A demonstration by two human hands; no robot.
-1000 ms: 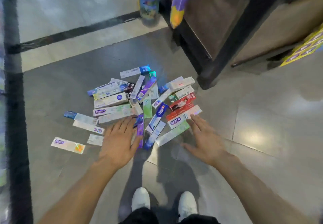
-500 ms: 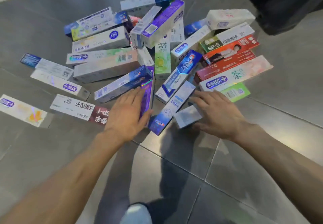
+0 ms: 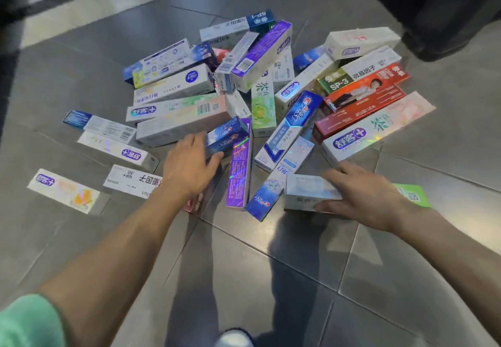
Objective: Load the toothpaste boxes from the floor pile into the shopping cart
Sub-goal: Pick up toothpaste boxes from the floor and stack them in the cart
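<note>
Head view: the pile (image 3: 260,97) of toothpaste boxes lies spread on the grey tiled floor (image 3: 271,279), many boxes crossed over one another. The cart is not plainly in view; a dark shape at the top right corner is too cropped to name.

The left hand (image 3: 189,168) is down at the near edge of the pile, its thumb and fingers curling round the end of a blue box (image 3: 230,135). That box leans across a purple box (image 3: 240,168) just beside it.

The right hand (image 3: 360,197) clamps a pale box (image 3: 306,189), fingers over the top, thumb along the near side. A green box (image 3: 412,195) shows past the wrist, and it may be the far end of the same box.

Risks, as a judgement:
- The blue box is held by 1 end only, so lifting it could let it swing and slip out
- It overlaps its neighbours, so pulling it up may drag the purple box or scatter others further over the floor
- The pale box touches a long blue box (image 3: 276,181), which may get knocked aside
- The glossy cartons look slippery, and a hard squeeze could crush a thin one
</note>
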